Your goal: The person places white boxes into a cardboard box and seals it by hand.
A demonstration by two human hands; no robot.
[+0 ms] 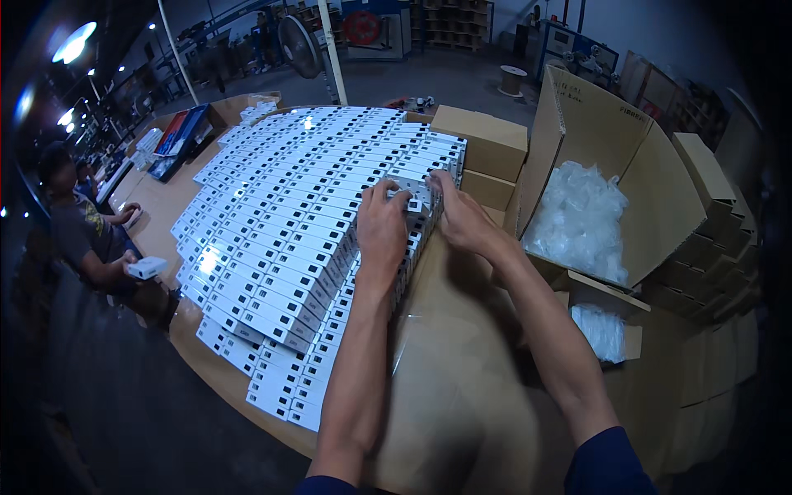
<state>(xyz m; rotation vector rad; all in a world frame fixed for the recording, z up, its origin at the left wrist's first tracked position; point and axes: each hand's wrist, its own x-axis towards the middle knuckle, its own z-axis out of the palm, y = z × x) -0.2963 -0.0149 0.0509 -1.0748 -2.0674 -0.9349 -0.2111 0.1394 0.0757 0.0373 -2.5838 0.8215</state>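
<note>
Rows of slim white boxes with small dark squares lie packed tightly in layers. At the right edge of these rows, my left hand closes its thumb and fingers round a single white box. My right hand comes from the other side, its fingers curled at that box's far right end. The right fingertips are partly hidden, so their exact contact is hard to see. Beneath both hands runs the brown cardboard-coloured tabletop.
On the right, a tall open carton holds crumpled clear plastic bags; a smaller carton has more clear plastic. Closed brown cartons stand behind my hands. Across the table at left, a person holds a white box.
</note>
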